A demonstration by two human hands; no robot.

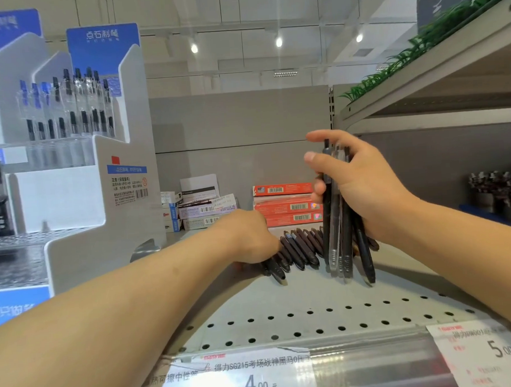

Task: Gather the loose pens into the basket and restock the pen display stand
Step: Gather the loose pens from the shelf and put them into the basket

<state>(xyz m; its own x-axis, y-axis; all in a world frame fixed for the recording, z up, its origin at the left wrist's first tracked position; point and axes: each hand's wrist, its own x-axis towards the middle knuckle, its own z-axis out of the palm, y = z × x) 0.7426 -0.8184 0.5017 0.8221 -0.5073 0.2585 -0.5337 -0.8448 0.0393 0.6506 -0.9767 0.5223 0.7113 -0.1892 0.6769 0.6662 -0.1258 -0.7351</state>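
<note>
On the perforated grey shelf (313, 311), a row of dark loose pens (298, 248) lies side by side, tips toward the front edge. The right hand (363, 184) grips an upright bundle of pens (344, 236), fingers curled round the barrels, their lower ends just above the shelf. The left hand (250, 238) is down at the left end of the row, fingers curled out of sight behind its back, so I cannot tell whether it pinches a pen or only touches them. To do this step well, I judge the left hand should lift a few pens at a time, keeping them parallel, and pass them into the right hand's bundle without loosening that grip, since smooth barrels could slip and roll. No basket is in view. The white and blue pen display stand (69, 161) is at the left, its upper tiers partly filled. Behind the row sit red boxes (287, 206) and small white cartons (201, 208). Price tags (252, 377) line the shelf's front rail, and ceiling lights show overhead.
</note>
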